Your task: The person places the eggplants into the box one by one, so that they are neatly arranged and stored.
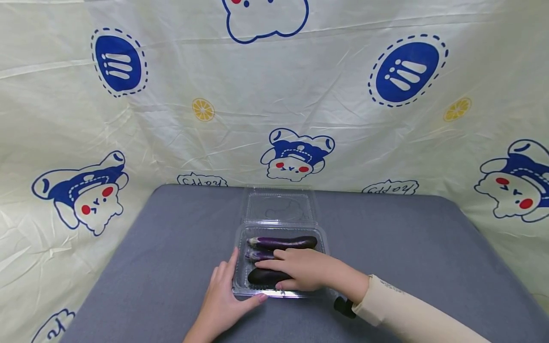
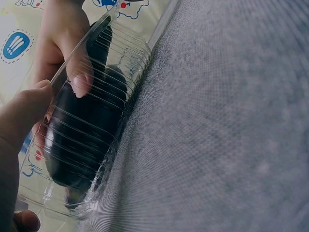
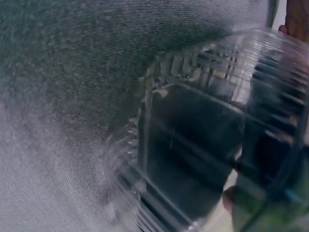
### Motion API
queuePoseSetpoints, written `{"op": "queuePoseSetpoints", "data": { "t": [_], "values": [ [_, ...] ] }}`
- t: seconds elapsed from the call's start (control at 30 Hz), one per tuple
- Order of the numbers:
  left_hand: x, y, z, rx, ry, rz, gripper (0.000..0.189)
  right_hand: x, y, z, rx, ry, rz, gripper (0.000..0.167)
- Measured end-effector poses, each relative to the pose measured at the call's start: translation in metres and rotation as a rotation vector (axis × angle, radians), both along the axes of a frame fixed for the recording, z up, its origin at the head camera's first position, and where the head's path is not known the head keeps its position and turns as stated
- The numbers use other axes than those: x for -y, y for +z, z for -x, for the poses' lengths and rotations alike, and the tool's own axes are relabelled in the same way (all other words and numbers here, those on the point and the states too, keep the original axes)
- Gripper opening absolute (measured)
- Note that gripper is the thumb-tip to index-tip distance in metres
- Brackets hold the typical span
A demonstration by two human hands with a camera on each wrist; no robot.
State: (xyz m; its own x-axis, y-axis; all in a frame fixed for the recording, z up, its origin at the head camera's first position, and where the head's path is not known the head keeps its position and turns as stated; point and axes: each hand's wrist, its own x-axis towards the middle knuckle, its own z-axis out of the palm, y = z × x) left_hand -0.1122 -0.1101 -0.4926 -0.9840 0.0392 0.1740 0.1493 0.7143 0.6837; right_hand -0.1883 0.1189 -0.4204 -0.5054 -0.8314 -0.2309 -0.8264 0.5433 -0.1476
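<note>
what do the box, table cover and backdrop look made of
Box: likely thin clear plastic, glossy; see-through ribbed walls with bright glints.
Table cover: probably woven cloth, matte; a fine weave shows in the left wrist view.
Backdrop: perhaps coated fabric or plastic sheet, slight sheen; creases catch light.

Grey table [image 1: 150, 276] with a clear box [image 1: 306, 294] on it.
The table has a woven-looking surface and rounded far corners, and stretches wide to both sides of the box. The box sits directly on it, around the middle of its width, open side up. Its lid [image 1: 280, 209] is folded back toward the table's far edge; whether it lies quite flat there is hard to tell.
</note>
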Motion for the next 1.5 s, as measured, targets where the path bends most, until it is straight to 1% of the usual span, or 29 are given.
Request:
{"op": "queuePoseSetpoints", "data": {
  "t": [0.13,0.4,0.63,0.77,1.03,1.27,1.5],
  "values": [
    [0.000,0.000,0.000,-0.005,0.001,0.002,0.123,0.003,-0.004,0.000,-0.071,0.028,-0.005,0.060],
    [0.000,0.001,0.000,-0.002,-0.001,0.002,0.123,0.006,-0.008,0.000,-0.184,0.077,-0.007,0.058],
    [0.000,0.001,0.000,-0.004,-0.003,-0.006,0.122,0.008,-0.011,0.001,-0.275,0.109,-0.057,0.060],
    [0.000,0.000,0.000,0.004,-0.003,-0.005,0.122,0.008,-0.012,0.001,-0.295,0.098,-0.083,0.061],
    [0.000,0.000,0.000,0.013,-0.002,-0.003,0.123,0.010,-0.013,0.002,-0.266,0.073,-0.092,0.060],
    [0.001,0.000,0.000,0.036,-0.004,0.001,0.122,0.016,-0.013,0.003,-0.264,0.102,-0.068,0.059],
    [0.000,0.001,0.000,0.037,-0.009,-0.001,0.122,0.017,-0.018,0.003,-0.316,0.124,-0.086,0.063]
  ]
}}
